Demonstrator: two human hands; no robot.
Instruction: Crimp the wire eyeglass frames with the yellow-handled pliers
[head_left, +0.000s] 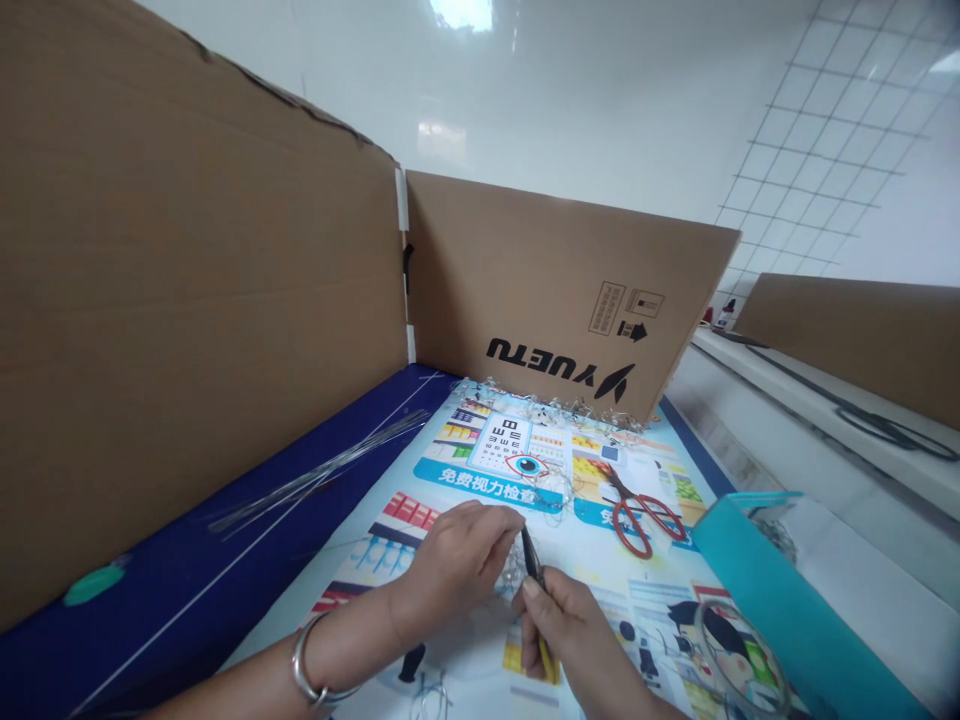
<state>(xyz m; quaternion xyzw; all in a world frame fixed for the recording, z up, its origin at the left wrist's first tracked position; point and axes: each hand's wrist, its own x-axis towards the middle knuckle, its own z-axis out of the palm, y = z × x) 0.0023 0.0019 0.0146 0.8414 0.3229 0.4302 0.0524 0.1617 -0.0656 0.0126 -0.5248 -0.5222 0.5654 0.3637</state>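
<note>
My left hand (465, 550) is closed in a pinch with its fingertips beside the jaws of the pliers. Thin silvery wire (513, 572) shows just below those fingers, and the exact grip is partly hidden. In my right hand (568, 620) is a pair of pliers (533, 560) with dark jaws and a yellow handle, its tip pointing up to the left fingertips. Red-handled scissors (637, 510) lie beyond my right hand. A loose bundle of straight wires (322, 470) rests on the dark blue surface at the left.
Cardboard walls (202, 230) stand at the left and back (555, 290). Wire scraps (555, 410) line the back edge of the printed poster (442, 455). On the right are a turquoise box (795, 590) and a wire coil (739, 655). A green patch (94, 585) lies at the left.
</note>
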